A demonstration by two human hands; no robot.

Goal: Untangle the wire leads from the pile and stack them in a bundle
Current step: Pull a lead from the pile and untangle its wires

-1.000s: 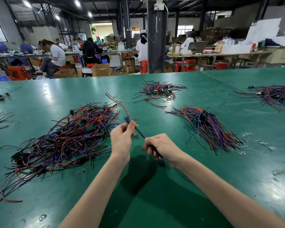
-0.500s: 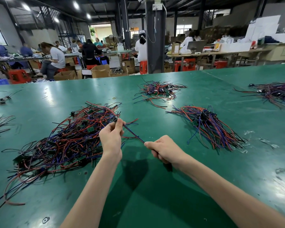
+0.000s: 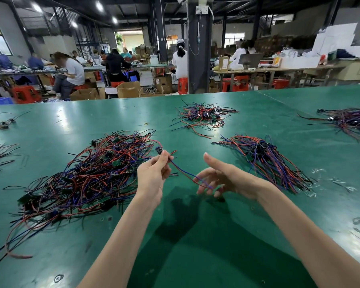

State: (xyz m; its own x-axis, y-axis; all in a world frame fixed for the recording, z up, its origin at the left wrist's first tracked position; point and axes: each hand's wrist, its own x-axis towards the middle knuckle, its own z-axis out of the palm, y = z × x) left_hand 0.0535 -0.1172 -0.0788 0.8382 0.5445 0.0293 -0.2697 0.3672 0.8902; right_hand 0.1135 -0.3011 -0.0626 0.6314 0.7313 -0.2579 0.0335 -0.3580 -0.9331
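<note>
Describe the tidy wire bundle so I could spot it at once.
On the green table, look right of the right hand. The bundle lies there, its wires combed one way like a fan, unlike the tangled pile by the left hand, which pinches a lead.

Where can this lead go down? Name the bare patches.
Bare green table near you, between the tangled pile and the sorted bundle; also far left, behind the tangled pile, left of the far pile. Crowded: both piles' sprawling wire ends.
</note>
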